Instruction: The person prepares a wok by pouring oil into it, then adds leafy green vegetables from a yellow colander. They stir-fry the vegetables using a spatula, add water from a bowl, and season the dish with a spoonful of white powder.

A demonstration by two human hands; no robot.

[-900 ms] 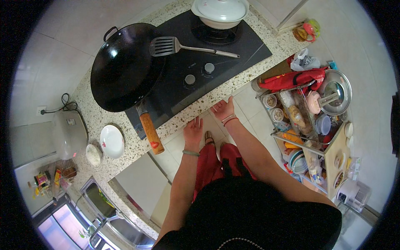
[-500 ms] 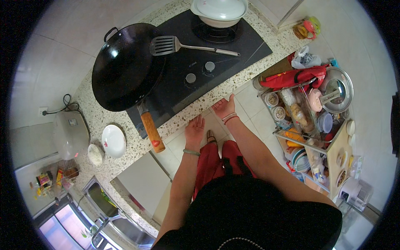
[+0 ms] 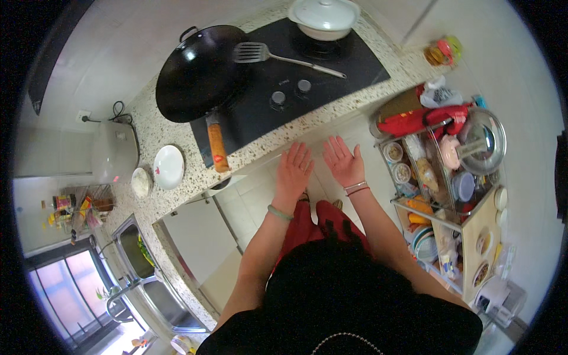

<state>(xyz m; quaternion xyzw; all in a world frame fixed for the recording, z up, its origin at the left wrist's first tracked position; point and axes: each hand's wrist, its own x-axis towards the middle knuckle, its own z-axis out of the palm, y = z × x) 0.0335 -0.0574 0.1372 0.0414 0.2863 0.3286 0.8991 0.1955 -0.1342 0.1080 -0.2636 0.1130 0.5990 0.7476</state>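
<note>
Both palms face up, held out in front of me below the edge of the speckled counter (image 3: 284,131). My left hand (image 3: 294,171) is open with its fingers apart and nothing in it. Beside it, my right hand (image 3: 344,163) is open too, also bare. Beyond them, a black wok (image 3: 198,77) with a wooden handle (image 3: 216,145) sits on the left of the black cooktop (image 3: 278,124). A slotted metal spatula (image 3: 307,64) lies across the cooktop, its head by the wok's rim. A white lidded pot (image 3: 325,21) stands on the far burner.
On the counter's left are a white plate (image 3: 169,167) and a small bowl of white contents (image 3: 141,183). Farther left is a double sink (image 3: 167,305). A crowded rack (image 3: 429,216) stands at my right, with a glass lid (image 3: 494,145). An open cabinet door (image 3: 201,236) hangs below the counter.
My hands have come up from below the counter edge, palms now fully showing and fingers spread. The whole view has shifted and turned slightly; the cookware has stayed in place.
</note>
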